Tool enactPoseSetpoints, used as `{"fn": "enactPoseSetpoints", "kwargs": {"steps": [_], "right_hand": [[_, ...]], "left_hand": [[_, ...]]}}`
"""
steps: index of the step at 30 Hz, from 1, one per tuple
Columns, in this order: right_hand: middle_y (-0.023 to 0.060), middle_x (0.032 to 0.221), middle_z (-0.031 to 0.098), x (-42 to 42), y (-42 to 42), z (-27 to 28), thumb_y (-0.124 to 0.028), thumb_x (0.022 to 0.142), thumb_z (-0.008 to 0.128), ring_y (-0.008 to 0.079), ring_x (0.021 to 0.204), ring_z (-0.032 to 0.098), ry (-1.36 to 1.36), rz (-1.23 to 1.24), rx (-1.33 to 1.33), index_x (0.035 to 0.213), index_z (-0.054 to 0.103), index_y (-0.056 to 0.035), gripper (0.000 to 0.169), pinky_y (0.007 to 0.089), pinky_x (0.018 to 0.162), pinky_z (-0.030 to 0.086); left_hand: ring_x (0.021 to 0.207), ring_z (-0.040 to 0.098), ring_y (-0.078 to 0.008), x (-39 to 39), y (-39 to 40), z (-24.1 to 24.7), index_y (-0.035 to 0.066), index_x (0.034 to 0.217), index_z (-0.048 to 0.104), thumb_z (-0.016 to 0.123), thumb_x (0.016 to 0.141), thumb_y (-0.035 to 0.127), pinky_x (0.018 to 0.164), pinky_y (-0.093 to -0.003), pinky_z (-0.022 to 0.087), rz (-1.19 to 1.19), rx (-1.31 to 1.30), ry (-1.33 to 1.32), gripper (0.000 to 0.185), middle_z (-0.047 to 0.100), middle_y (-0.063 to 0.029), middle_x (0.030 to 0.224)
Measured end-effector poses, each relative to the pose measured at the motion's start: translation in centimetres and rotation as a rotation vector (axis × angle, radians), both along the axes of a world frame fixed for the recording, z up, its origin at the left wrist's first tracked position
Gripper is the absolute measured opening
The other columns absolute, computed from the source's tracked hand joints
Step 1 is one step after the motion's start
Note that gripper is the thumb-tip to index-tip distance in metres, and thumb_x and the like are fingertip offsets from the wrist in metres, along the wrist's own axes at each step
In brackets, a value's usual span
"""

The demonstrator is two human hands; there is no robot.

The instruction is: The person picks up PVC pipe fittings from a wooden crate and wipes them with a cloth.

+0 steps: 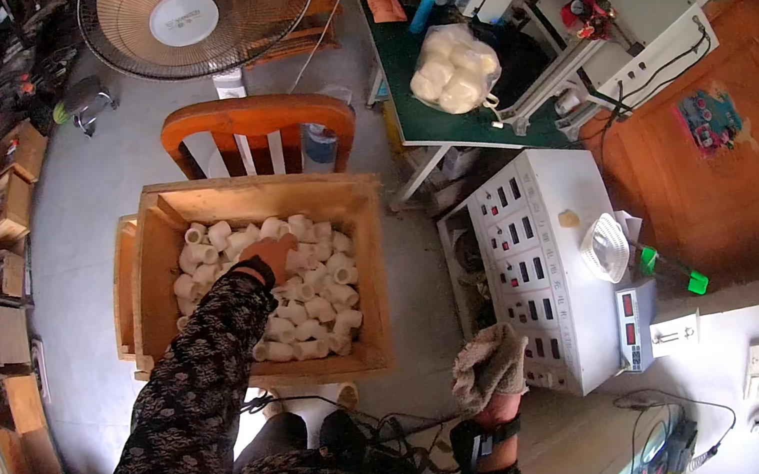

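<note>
A wooden box (385, 259) in front of me holds many white plastic elbow pipe fittings (309, 310). My left hand (276, 255) is down among the fittings, touching them. Its fingers are partly hidden, so whether one is gripped does not show. To the right of the box is my right hand, covered by beige knitted fabric (490, 366), a glove or a cloth. Only the wrist (499, 410) shows below it, with a dark strap around the forearm. The fabric is beside a white metal cabinet with displays and switches (574, 324).
Behind the box stand a wooden chair (254, 110) and a pedestal fan (196, 18). A green-topped bench (432, 125) at upper right carries a plastic bag of white rounded items (455, 71). Shelves with wooden bins (1, 334) line the left. Black cables (405, 423) lie near my legs.
</note>
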State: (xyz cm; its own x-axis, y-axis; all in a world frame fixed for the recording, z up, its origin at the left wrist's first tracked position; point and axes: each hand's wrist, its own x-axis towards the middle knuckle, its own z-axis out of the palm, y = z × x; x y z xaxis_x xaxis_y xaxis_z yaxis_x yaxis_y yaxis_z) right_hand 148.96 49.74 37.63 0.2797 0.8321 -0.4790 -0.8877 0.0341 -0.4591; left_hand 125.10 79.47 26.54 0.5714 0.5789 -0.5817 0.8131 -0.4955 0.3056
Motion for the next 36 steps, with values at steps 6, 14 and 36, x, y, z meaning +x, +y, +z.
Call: {"fn": "enactPoseSetpoints", "kwargs": {"steps": [6, 14, 36], "right_hand": [[0.0137, 0.078, 0.061, -0.7, 1.7, 0.2, -0.072, 0.076, 0.038, 0.0313, 0.059, 0.056, 0.095, 0.035, 0.053, 0.098, 0.054, -0.0063, 0.071, 0.0369, 0.047, 0.046], [0.0113, 0.080, 0.062, -2.3, 3.3, 2.5, -0.057, 0.085, 0.042, 0.0268, 0.068, 0.061, -0.172, 0.113, 0.003, 0.096, 0.051, -0.0080, 0.051, 0.0399, 0.054, 0.052], [0.0115, 0.111, 0.055, -15.5, 4.8, 10.4, -0.050, 0.088, 0.040, 0.0263, 0.097, 0.054, -0.339, 0.434, 0.032, 0.117, 0.046, -0.0037, 0.055, 0.0363, 0.086, 0.045]], "left_hand": [[0.095, 0.056, -0.0334, -1.7, -1.4, 2.8, 0.011, 0.114, 0.052, 0.068, 0.071, 0.036, 0.078, -0.0438, 0.047, 0.027, 0.208, -0.326, 0.052, 0.058, -0.0178, 0.102], [0.093, 0.055, -0.0299, -4.8, -7.2, 15.8, 0.007, 0.102, 0.061, 0.071, 0.065, 0.030, 0.077, -0.0380, 0.045, 0.133, 0.166, -0.448, 0.045, 0.057, -0.0130, 0.097], [0.068, 0.056, -0.0138, -10.2, -22.0, 22.5, 0.006, 0.102, 0.056, 0.077, 0.068, 0.020, 0.062, -0.0256, 0.047, 0.399, 0.083, -1.036, 0.042, 0.058, -0.0091, 0.085]]}}
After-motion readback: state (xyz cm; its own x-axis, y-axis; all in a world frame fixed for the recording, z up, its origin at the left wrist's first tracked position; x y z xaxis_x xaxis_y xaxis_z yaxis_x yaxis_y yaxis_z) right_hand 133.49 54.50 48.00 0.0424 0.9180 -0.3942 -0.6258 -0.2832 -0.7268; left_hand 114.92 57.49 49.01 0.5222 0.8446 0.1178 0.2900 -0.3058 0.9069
